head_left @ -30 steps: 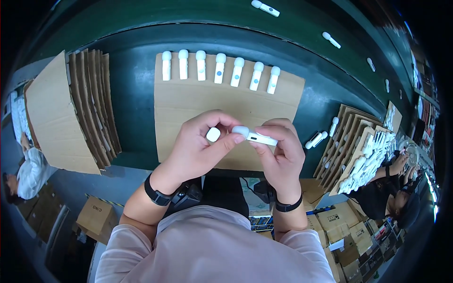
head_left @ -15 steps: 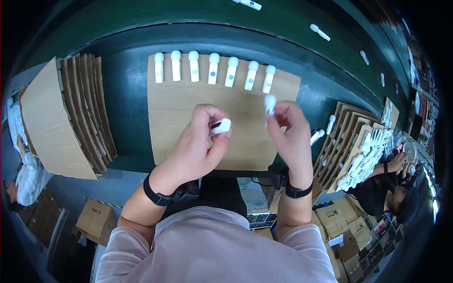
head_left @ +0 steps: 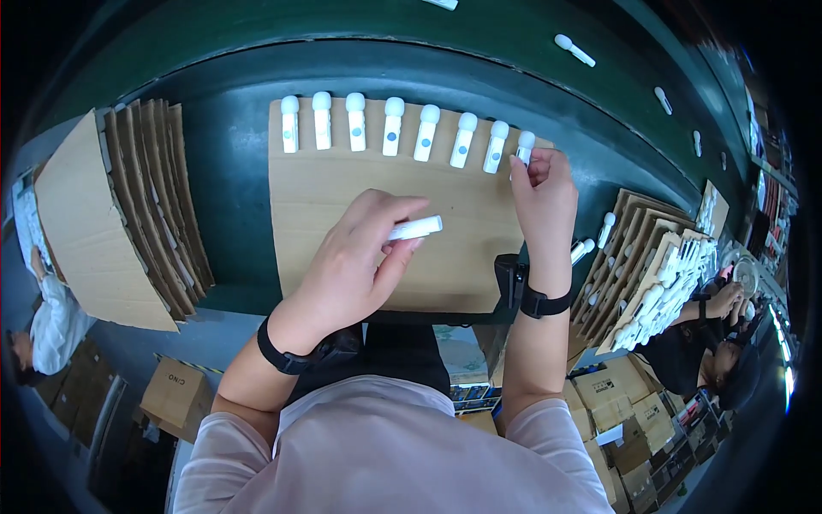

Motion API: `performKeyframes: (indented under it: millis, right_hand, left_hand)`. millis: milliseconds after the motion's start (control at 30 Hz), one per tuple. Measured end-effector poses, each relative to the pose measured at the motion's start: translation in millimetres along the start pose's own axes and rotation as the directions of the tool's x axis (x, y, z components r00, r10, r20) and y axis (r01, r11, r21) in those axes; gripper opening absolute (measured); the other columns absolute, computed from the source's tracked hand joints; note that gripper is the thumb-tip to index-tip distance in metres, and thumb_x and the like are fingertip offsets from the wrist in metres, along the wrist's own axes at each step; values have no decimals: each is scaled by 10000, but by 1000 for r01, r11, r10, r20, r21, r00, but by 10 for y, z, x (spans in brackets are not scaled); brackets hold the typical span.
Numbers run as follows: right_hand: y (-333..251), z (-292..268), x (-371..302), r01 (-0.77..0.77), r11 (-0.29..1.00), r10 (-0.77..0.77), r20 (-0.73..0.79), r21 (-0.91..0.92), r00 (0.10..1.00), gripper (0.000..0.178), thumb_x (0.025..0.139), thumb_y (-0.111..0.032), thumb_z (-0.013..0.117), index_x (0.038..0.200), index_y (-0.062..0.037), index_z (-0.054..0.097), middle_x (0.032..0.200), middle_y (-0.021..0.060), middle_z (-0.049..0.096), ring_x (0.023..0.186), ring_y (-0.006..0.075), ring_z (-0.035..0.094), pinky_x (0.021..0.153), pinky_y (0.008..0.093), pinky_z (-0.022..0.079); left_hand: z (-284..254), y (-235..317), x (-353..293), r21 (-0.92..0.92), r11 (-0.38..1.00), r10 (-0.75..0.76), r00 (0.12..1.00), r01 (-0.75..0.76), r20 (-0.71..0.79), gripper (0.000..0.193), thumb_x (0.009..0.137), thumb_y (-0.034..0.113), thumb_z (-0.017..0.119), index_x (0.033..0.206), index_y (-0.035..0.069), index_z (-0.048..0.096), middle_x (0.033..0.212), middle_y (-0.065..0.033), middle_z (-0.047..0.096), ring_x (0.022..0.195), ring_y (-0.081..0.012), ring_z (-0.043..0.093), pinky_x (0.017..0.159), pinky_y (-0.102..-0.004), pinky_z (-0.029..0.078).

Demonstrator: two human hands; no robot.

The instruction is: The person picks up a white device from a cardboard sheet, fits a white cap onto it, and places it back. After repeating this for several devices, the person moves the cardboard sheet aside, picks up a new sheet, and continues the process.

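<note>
Several small white wand massagers with round heads, such as the one at the row's middle (head_left: pixel 393 127), lie in a curved row along the far side of a cardboard sheet (head_left: pixel 445 274). At the row's right end, my right hand (head_left: pixel 546 184) pinches another white wand massager (head_left: pixel 525 147) by its body, head pointing away from me. My left hand (head_left: pixel 364 248), over the middle of the sheet, holds a short white bar-shaped piece (head_left: pixel 417 228) between thumb and fingers; its kind does not show. Blue or pale round spots mark the bodies of the wands.
Layered cardboard sheets (head_left: pixel 158 214) stand at the left. Stacked cardboard loaded with white wands (head_left: pixel 659 287) is at the right, near two loose wands (head_left: pixel 607 230). More wands (head_left: pixel 574 50) lie on the green surface beyond. Other people (head_left: pixel 715 343) sit at both sides.
My right hand has moved right and away from me, bringing its wand to the row's right end. My left hand has turned the white piece so its long side shows.
</note>
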State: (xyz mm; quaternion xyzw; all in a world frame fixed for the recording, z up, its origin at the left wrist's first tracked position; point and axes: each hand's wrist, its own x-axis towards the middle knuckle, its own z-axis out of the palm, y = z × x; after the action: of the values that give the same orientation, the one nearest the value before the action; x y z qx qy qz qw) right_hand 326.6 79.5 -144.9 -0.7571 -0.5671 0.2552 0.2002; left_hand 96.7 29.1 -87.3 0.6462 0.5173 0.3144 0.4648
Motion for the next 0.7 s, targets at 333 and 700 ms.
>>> performKeyframes:
  millis: [333, 700]
  right_hand:
    - [-81, -73, -118, 76, 997, -76, -60, -14, 995, 235, 858, -152, 698, 974, 20, 587, 789, 74, 634, 678, 122, 594, 635, 249, 491]
    - [-405, -201, -716, -85, 684, -277, 365, 725, 889, 241, 839, -74, 700, 1062, -12, 635, 835, 43, 612, 751, 123, 557, 701, 234, 450]
  left_hand:
    - [45, -41, 68, -49, 995, 85, 995, -88, -60, 196, 798, -4, 672, 970, 27, 584, 913, -116, 568, 771, -260, 599, 639, -326, 497]
    - [23, 24, 100, -83, 989, 123, 992, -125, -24, 286, 760, -10, 699, 1026, 38, 607, 905, -113, 592, 796, -274, 605, 700, -351, 496]
